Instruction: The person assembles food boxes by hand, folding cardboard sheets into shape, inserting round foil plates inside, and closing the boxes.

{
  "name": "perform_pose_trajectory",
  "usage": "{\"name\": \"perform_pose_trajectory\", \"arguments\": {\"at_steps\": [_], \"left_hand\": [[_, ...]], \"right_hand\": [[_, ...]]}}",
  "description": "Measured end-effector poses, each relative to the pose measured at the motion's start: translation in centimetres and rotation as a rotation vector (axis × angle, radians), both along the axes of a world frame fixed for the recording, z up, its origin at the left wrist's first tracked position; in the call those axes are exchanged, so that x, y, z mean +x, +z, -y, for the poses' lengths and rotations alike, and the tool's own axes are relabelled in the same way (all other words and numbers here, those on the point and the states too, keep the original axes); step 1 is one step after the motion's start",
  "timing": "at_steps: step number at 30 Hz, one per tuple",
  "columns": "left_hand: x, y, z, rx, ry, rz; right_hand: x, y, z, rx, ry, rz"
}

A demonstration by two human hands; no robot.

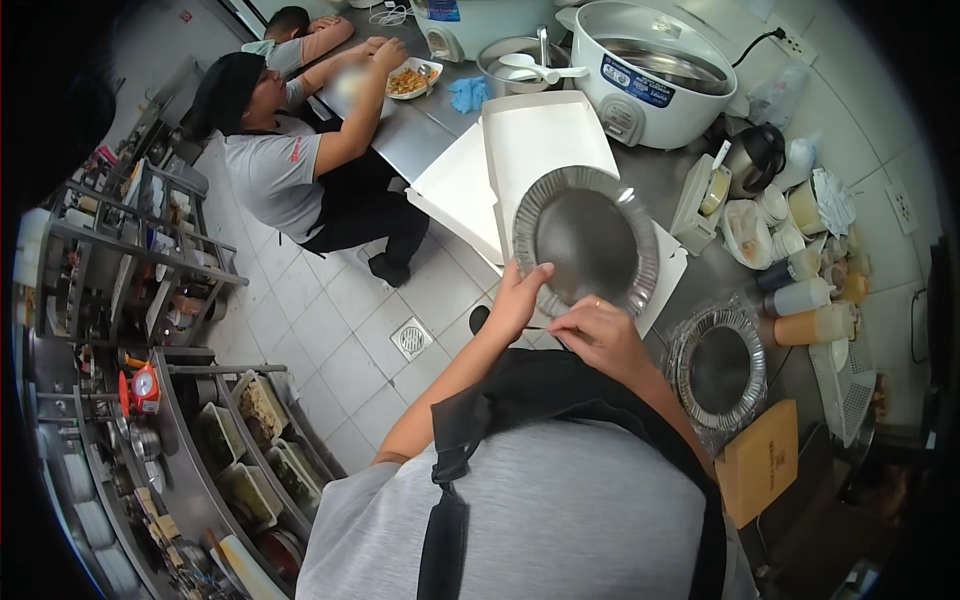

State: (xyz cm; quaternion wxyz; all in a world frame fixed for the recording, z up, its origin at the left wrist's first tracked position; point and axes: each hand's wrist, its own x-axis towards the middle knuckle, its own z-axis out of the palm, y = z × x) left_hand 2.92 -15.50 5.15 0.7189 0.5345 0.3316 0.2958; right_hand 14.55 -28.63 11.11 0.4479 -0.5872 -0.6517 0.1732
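My left hand [520, 303] grips the left lower rim of a round, see-through plastic lid [588, 245] with a fluted edge, thumb on its face. The lid is tilted up above an open white cardboard box [545, 125] on the steel counter. At the lid's lower edge, my right hand [603, 338] has its thumb and fingers pinched together; what is between them is too small to make out. To the right lies a similar fluted round piece, or a stack of them, in clear wrap [684, 370].
A brown cardboard piece [768, 462] lies at the right, below sauce bottles [812, 325] and tubs. White rice cookers [655, 75] stand at the back. Another person [275, 165] sits at the counter's far left by a food bowl [412, 80]. Shelves with food tubs [250, 497] line the left.
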Motion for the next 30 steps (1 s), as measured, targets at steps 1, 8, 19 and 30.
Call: {"name": "perform_pose_trajectory", "arguments": {"at_steps": [1, 8, 19, 30], "left_hand": [[-0.4, -0.1, 0.0, -0.006, 0.006, 0.002], [-1.8, -1.4, -1.8, 0.147, 0.070, 0.007], [0.8, -2.2, -6.9, 1.296, 0.117, -0.734], [2.9, -1.1, -13.3, 1.096, 0.296, -0.740]], "right_hand": [[0.2, 0.2, -0.1, -0.006, 0.006, 0.002], [6.9, -5.6, -1.9, 0.197, -0.765, 0.176], [12.4, -8.2, -3.4, -0.513, -0.699, 0.230], [17.8, -8.0, -10.1, -0.478, -0.510, 0.044]]}}
